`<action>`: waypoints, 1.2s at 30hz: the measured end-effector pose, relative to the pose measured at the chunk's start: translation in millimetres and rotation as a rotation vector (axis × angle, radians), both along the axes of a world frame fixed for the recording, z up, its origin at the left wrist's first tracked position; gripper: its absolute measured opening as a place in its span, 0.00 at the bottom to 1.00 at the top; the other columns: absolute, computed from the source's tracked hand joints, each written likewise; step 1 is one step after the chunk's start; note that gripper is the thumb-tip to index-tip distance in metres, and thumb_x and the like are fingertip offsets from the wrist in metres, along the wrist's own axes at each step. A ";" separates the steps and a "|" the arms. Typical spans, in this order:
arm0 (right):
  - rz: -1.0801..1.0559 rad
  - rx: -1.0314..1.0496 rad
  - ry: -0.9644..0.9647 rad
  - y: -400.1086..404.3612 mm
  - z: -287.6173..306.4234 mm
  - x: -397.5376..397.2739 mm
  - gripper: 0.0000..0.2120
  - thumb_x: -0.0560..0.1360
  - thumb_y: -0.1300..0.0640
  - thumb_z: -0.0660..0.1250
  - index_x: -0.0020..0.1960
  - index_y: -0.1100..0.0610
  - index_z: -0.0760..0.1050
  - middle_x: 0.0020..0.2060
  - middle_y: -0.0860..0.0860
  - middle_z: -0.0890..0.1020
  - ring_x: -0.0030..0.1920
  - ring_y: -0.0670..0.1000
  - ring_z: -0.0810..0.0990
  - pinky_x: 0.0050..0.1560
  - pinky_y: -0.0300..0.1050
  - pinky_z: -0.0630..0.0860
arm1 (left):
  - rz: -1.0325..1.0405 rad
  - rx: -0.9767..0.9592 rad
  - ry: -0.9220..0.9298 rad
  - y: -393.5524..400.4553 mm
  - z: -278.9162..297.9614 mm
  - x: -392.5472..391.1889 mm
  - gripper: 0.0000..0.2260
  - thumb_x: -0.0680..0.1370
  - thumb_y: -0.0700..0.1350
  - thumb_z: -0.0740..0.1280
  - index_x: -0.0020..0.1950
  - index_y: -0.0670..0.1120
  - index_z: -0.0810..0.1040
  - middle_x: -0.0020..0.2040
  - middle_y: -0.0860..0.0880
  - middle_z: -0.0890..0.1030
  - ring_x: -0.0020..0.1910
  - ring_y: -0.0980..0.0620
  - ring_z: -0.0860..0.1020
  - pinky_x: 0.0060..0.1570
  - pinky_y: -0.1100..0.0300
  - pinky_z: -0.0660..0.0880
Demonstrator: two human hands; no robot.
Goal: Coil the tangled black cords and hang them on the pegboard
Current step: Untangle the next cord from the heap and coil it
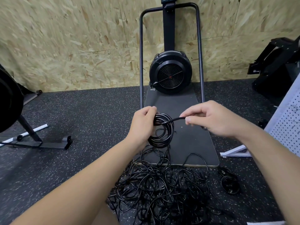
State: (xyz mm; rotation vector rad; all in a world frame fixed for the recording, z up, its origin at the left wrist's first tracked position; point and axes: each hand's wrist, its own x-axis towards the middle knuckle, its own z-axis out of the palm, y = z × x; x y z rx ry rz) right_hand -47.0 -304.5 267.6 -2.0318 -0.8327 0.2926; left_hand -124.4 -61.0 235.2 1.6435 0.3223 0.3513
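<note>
left hand clamps the coil – right hand pinches the cord end – wrap it snugly round the loops.

Both bare forearms extended forward, hands raised side by side. Left hand fingers curled closed in grip; right hand thumb and forefinger pinched.

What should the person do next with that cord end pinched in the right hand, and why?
Probably wrap that free end around the coil to bind it. The left hand grips a coil of several loops, while the right hand pinches a short stretch leading off it. The tangled pile on the floor and the white pegboard at right wait.
</note>
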 end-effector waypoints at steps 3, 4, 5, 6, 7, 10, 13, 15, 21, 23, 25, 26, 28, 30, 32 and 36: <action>-0.017 -0.202 -0.304 -1.8 -11.0 6.7 0.06 0.83 0.52 0.75 0.52 0.42 0.87 0.46 0.40 0.83 0.44 0.41 0.79 0.49 0.43 0.74 | -0.068 0.041 0.041 -3.6 -1.7 -0.7 0.11 0.81 0.40 0.63 0.40 0.47 0.79 0.36 0.46 0.70 0.27 0.52 0.62 0.29 0.62 0.57; -0.024 -0.240 -0.357 0.6 -15.3 7.5 0.05 0.83 0.52 0.75 0.51 0.42 0.87 0.45 0.40 0.82 0.45 0.41 0.79 0.49 0.45 0.73 | -0.088 0.063 0.056 -6.8 -2.9 -1.1 0.11 0.81 0.40 0.63 0.40 0.47 0.79 0.35 0.44 0.69 0.27 0.51 0.61 0.29 0.62 0.56; -0.042 -0.250 -0.376 2.9 -18.7 8.0 0.04 0.83 0.52 0.75 0.51 0.43 0.86 0.43 0.41 0.81 0.44 0.40 0.79 0.49 0.46 0.73 | -0.103 0.084 0.071 -10.1 -4.3 -1.3 0.11 0.81 0.40 0.63 0.40 0.47 0.79 0.35 0.44 0.69 0.27 0.51 0.60 0.29 0.62 0.56; -0.067 -0.241 -0.378 5.1 -21.3 8.7 0.04 0.83 0.52 0.75 0.51 0.44 0.86 0.42 0.42 0.81 0.42 0.41 0.80 0.48 0.48 0.76 | -0.120 0.102 0.085 -13.2 -5.5 -1.2 0.11 0.80 0.40 0.63 0.39 0.47 0.79 0.35 0.44 0.69 0.27 0.50 0.61 0.29 0.62 0.57; -0.091 -0.219 -0.364 6.8 -23.2 9.0 0.03 0.83 0.52 0.75 0.51 0.45 0.85 0.40 0.43 0.82 0.39 0.42 0.81 0.47 0.49 0.79 | -0.138 0.115 0.102 -16.0 -6.6 -1.6 0.11 0.80 0.40 0.63 0.40 0.47 0.79 0.34 0.45 0.70 0.27 0.50 0.62 0.29 0.62 0.57; -0.158 -0.049 -0.206 17.3 -30.2 6.6 0.05 0.83 0.57 0.74 0.49 0.50 0.84 0.34 0.48 0.84 0.32 0.47 0.85 0.39 0.48 0.85 | -0.195 0.105 0.125 -24.2 -9.0 -2.6 0.12 0.82 0.40 0.62 0.41 0.49 0.79 0.35 0.47 0.73 0.29 0.50 0.63 0.30 0.61 0.57; -0.250 0.095 -0.110 34.1 -40.0 -2.4 0.06 0.83 0.62 0.73 0.48 0.54 0.85 0.37 0.51 0.87 0.33 0.46 0.85 0.35 0.36 0.79 | -0.230 0.017 0.111 -33.7 -8.7 -4.0 0.10 0.84 0.39 0.59 0.47 0.48 0.77 0.34 0.49 0.71 0.27 0.52 0.61 0.30 0.61 0.55; -0.282 0.156 -0.033 43.1 -46.2 -7.3 0.06 0.83 0.59 0.73 0.48 0.52 0.86 0.39 0.50 0.89 0.37 0.47 0.86 0.39 0.40 0.79 | -0.221 -0.009 0.085 -35.8 -4.9 -4.9 0.09 0.84 0.37 0.57 0.49 0.43 0.76 0.33 0.49 0.71 0.25 0.52 0.62 0.28 0.63 0.55; -0.188 0.380 0.418 54.1 -48.3 -13.3 0.09 0.84 0.69 0.68 0.53 0.63 0.87 0.43 0.61 0.89 0.41 0.59 0.86 0.49 0.54 0.85 | -0.187 0.139 0.017 -23.8 -1.6 -3.5 0.12 0.83 0.39 0.61 0.42 0.47 0.78 0.32 0.50 0.76 0.25 0.54 0.68 0.25 0.61 0.62; -0.170 0.411 0.507 56.5 -48.5 -15.1 0.08 0.82 0.70 0.68 0.53 0.66 0.87 0.42 0.63 0.88 0.39 0.57 0.85 0.42 0.48 0.84 | -0.191 0.161 0.006 -23.9 -2.3 -4.5 0.11 0.83 0.41 0.61 0.43 0.46 0.79 0.34 0.48 0.78 0.27 0.52 0.71 0.26 0.59 0.64; -0.202 0.423 0.536 60.2 -50.2 -16.6 0.08 0.80 0.71 0.70 0.53 0.66 0.87 0.40 0.64 0.87 0.37 0.55 0.84 0.37 0.43 0.82 | -0.198 0.127 -0.001 -25.1 -1.7 -6.4 0.10 0.84 0.40 0.60 0.47 0.44 0.78 0.37 0.45 0.79 0.30 0.47 0.76 0.27 0.59 0.67; -0.226 0.435 0.540 61.8 -50.9 -17.4 0.08 0.79 0.72 0.70 0.53 0.66 0.87 0.39 0.63 0.86 0.36 0.54 0.83 0.35 0.42 0.80 | -0.200 0.104 -0.004 -24.4 -1.8 -6.3 0.09 0.85 0.39 0.59 0.48 0.44 0.78 0.39 0.42 0.79 0.33 0.44 0.78 0.28 0.59 0.68; -0.256 0.480 0.547 64.9 -52.3 -18.7 0.08 0.77 0.73 0.72 0.52 0.66 0.87 0.39 0.62 0.87 0.36 0.53 0.83 0.37 0.41 0.81 | -0.207 0.058 0.005 -23.9 -1.3 -7.3 0.09 0.85 0.40 0.58 0.51 0.43 0.77 0.41 0.39 0.79 0.34 0.42 0.76 0.28 0.60 0.65; -0.266 0.526 0.544 66.6 -54.3 -19.6 0.07 0.76 0.70 0.75 0.52 0.65 0.88 0.41 0.61 0.88 0.39 0.53 0.85 0.42 0.44 0.82 | -0.206 -0.015 0.019 -26.8 1.0 -9.9 0.09 0.86 0.39 0.57 0.52 0.42 0.76 0.39 0.42 0.76 0.28 0.48 0.73 0.27 0.63 0.63; -0.278 0.552 0.559 66.4 -57.9 -18.0 0.05 0.78 0.68 0.75 0.53 0.65 0.88 0.43 0.60 0.89 0.40 0.52 0.85 0.43 0.43 0.81 | -0.188 -0.083 0.033 -31.2 2.5 -13.2 0.10 0.86 0.37 0.56 0.53 0.41 0.77 0.36 0.46 0.75 0.24 0.55 0.72 0.24 0.66 0.63; -0.067 0.377 0.648 59.2 -56.5 -13.0 0.09 0.82 0.68 0.69 0.59 0.69 0.85 0.48 0.61 0.87 0.45 0.54 0.83 0.49 0.45 0.80 | -0.054 0.123 -0.037 -24.9 -7.5 -5.7 0.11 0.82 0.42 0.60 0.46 0.45 0.81 0.40 0.48 0.81 0.37 0.49 0.76 0.35 0.56 0.70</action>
